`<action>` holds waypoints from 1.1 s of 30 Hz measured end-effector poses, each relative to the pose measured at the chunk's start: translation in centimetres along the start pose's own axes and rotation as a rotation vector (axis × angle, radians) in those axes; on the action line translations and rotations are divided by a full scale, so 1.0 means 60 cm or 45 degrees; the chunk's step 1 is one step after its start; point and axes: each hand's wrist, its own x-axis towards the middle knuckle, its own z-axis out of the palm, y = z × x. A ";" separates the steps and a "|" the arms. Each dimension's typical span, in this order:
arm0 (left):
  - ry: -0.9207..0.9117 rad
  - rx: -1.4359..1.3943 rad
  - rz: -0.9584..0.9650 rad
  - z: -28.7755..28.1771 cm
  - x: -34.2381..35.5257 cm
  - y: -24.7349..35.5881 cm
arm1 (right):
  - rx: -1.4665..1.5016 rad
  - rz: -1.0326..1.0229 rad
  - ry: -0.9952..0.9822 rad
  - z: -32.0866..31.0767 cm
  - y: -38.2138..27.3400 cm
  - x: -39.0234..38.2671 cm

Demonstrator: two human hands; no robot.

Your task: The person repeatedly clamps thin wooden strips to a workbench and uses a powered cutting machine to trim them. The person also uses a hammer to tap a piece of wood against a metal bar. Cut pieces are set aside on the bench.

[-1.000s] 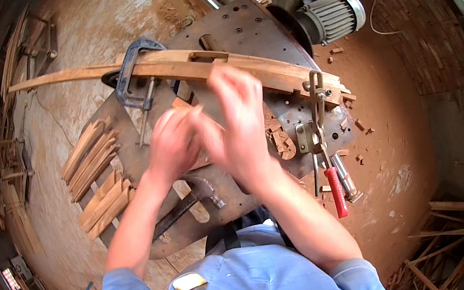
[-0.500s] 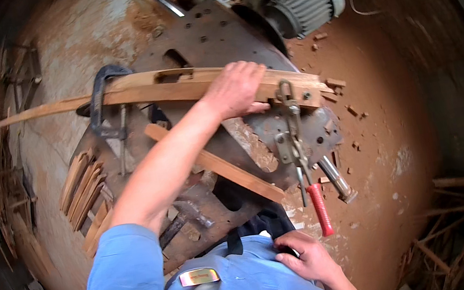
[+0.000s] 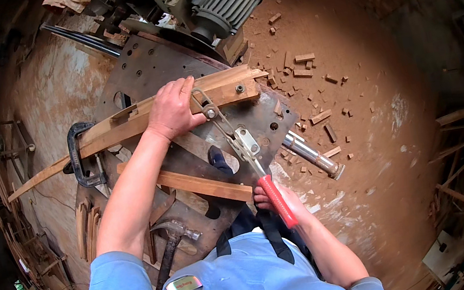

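Observation:
My left hand [image 3: 174, 109] lies over a long curved wooden piece [image 3: 113, 140], fingers across its top and thumb along the near side. It grips the wood close to the metal loop of a toggle clamp [image 3: 242, 141]. My right hand [image 3: 293, 201] is at the clamp's red handle [image 3: 277, 201], its fingers showing on the left side and its palm on the right; the handle hides part of the hand. A black C-clamp [image 3: 78, 154] sits around the wood's left part. A bolt [image 3: 240, 89] shows near the right end.
A loose wooden strip [image 3: 205, 186] and a hammer [image 3: 175, 238] lie on the near side of the metal plate [image 3: 130, 79]. Beyond the plate stands a grey motor [image 3: 231, 0]. Wood offcuts [image 3: 321, 117] litter the floor at right; sticks [image 3: 87, 231] are stacked at left.
My right hand has moved from beside my waist up to the red handle. My left hand stays on the wood. The whole view has shifted, bringing the workpiece further left.

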 end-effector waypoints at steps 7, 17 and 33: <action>0.027 -0.036 -0.015 -0.010 0.003 0.005 | 0.399 -0.002 -0.231 -0.002 0.029 0.054; 0.072 0.020 0.051 -0.007 0.007 0.011 | 0.342 -0.172 -0.359 -0.005 0.054 0.080; 0.031 0.049 0.042 0.002 -0.001 0.001 | 0.284 -0.156 -0.452 0.009 0.037 0.082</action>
